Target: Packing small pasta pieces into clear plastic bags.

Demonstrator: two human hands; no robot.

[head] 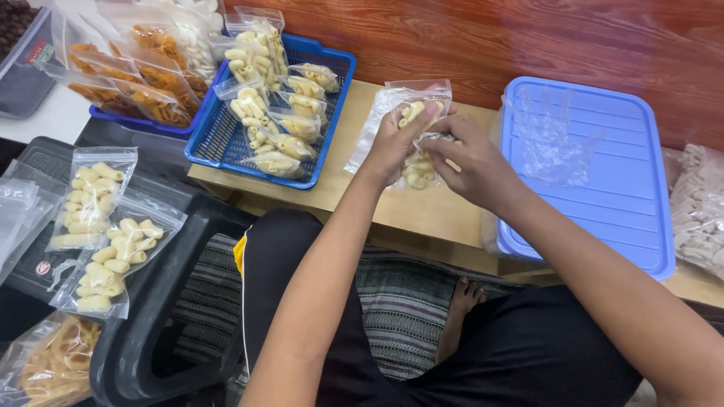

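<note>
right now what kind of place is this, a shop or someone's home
Likely a home snack-packing spot: both hands grip a clear bag of pale snacks over a low wooden table, beside a blue basket of filled bags.

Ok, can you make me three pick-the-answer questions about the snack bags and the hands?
1. Where is the blue basket of filled bags?
A. on the low wooden table, left of the hands
B. on the blue lid
C. on the person's lap

2. What colour is the lid of the plastic box on the right?
A. red
B. blue
C. black

3. What is the state of the small clear bag of pale snacks at the hands?
A. lying untouched in the basket
B. held in both hands
C. empty and folded flat

Answers:
1 A, the basket sits on the table's left end.
2 B, the lid is light blue, with a clear glove lying on it.
3 B, the left hand and right hand both have a grip on it, and snacks show inside.
</note>
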